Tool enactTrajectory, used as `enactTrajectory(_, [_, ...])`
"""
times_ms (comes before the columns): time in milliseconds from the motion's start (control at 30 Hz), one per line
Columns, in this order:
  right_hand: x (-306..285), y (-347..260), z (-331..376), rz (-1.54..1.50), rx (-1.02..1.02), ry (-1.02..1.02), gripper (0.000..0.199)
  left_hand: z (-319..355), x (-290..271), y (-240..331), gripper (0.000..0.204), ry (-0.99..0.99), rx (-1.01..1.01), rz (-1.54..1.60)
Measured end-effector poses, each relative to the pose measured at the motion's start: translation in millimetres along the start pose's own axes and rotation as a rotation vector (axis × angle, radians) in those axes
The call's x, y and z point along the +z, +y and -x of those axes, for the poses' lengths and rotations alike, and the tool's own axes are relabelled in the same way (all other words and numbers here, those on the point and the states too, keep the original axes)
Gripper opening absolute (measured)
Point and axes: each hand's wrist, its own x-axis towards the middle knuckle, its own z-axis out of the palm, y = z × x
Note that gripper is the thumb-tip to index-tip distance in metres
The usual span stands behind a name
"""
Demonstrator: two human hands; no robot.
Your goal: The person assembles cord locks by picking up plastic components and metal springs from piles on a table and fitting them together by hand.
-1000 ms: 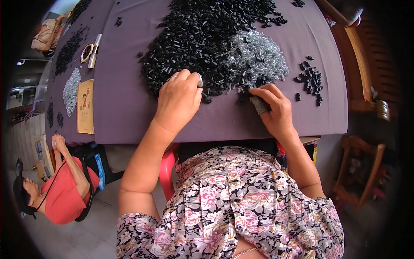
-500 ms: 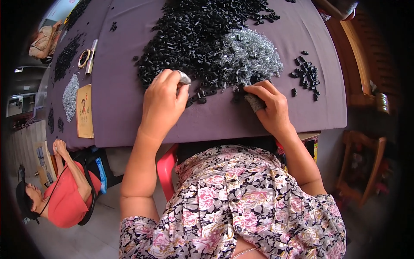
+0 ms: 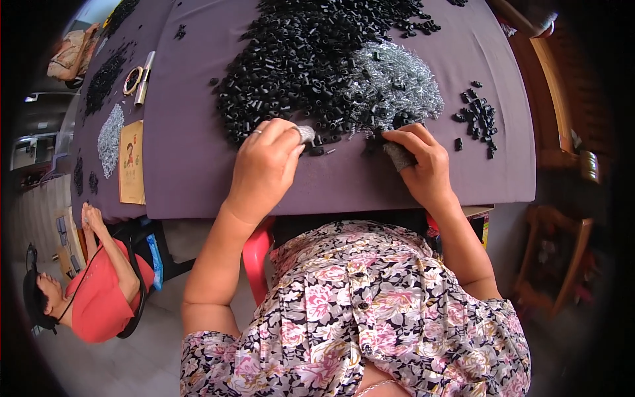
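My left hand [image 3: 266,165] is closed at the near edge of a big pile of small black plastic pieces [image 3: 291,73]. A grey covering wraps one of its fingertips, and whatever those fingers pinch is hidden. Just right of them lie a few loose black pieces [image 3: 317,151] and a thin light pin-like piece [image 3: 331,151]. My right hand [image 3: 426,162] is closed in a pinch below the heap of small silvery springs [image 3: 400,86]. Grey wrapping [image 3: 398,157] covers its thumb. Dark pieces sit against its fingertips, too small to make out.
A smaller cluster of black pieces [image 3: 479,119] lies to the right on the purple cloth [image 3: 185,132]. At left are a booklet [image 3: 131,162], a tape roll [image 3: 133,80], a metallic tube [image 3: 145,78] and another silvery heap [image 3: 110,140]. A person in red [image 3: 109,291] sits at left.
My left hand has moved right and a little toward me, and the pin-like piece now shows beside it. My right hand stays nearly in place. The whole view has shifted slightly.
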Motion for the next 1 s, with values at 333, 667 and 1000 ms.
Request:
enactTrajectory(333, [1.2,1.3,-1.3,-0.014,0.008,-0.014,0.045,-7.5,10.1,-1.3,0.018,-0.135,-0.003,-0.088])
enactTrajectory(667, [2.9,2.0,-1.2,0.012,0.011,-0.002,0.044,-6.1,12.1,-3.6,0.015,-0.017,0.011,-0.123])
enactTrajectory(1000, [20.2,-43.6,-16.1,0.025,-0.273,-0.160,0.040,36.2,19.3,32.2,0.012,0.061,-0.558,0.853])
